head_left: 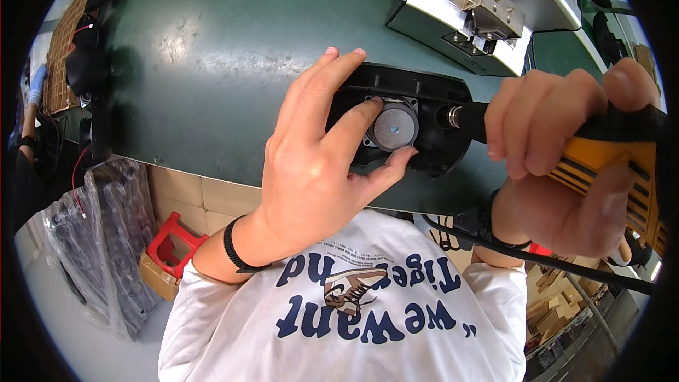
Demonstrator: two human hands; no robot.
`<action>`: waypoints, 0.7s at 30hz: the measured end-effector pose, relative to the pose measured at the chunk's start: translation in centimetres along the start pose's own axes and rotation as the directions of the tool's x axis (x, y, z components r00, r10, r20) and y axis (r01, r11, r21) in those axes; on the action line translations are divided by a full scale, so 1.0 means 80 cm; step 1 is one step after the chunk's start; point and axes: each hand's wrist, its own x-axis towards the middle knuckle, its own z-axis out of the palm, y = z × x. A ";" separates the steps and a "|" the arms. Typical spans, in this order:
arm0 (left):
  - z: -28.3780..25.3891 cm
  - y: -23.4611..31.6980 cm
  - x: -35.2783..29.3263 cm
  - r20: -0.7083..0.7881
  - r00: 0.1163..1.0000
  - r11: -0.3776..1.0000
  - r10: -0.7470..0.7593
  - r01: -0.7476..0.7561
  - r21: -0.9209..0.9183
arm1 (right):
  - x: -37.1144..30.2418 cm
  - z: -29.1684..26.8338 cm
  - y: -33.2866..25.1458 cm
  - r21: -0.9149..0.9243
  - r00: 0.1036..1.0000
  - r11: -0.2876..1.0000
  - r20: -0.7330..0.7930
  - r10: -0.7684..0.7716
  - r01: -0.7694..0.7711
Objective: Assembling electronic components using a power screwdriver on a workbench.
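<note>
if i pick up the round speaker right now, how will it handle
The speaker is probably heavy for its size, given its broad metal disc. That smooth face may feel slippery, but the corner tabs should discourage rolling.

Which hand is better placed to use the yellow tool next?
Probably the right hand: it grips the yellow tool, whose metal tip is near the round speaker. The left hand is busy holding the speaker's edges.

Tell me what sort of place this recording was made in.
Probably an assembly workshop: the right hand holds a yellow-and-black power driver at a black housing containing a round speaker-like part, on a green worktop.
</note>
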 end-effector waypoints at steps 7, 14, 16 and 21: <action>0.000 -0.001 0.007 0.013 0.999 0.999 0.038 -0.038 -0.006 | 0.001 -0.003 0.003 0.030 1.000 1.000 0.026 0.001 -0.002; 0.004 -0.006 0.006 -0.001 0.997 0.996 0.080 -0.080 -0.023 | 0.002 -0.001 0.003 0.040 1.000 0.999 -0.002 0.002 -0.002; 0.005 -0.007 0.005 -0.010 0.995 0.995 0.095 -0.095 -0.023 | 0.003 0.000 0.004 0.033 1.000 0.999 -0.001 -0.001 0.001; 0.005 -0.008 0.004 -0.012 0.994 0.994 0.105 -0.106 -0.026 | 0.002 0.005 0.005 0.016 0.999 1.000 -0.031 -0.025 0.026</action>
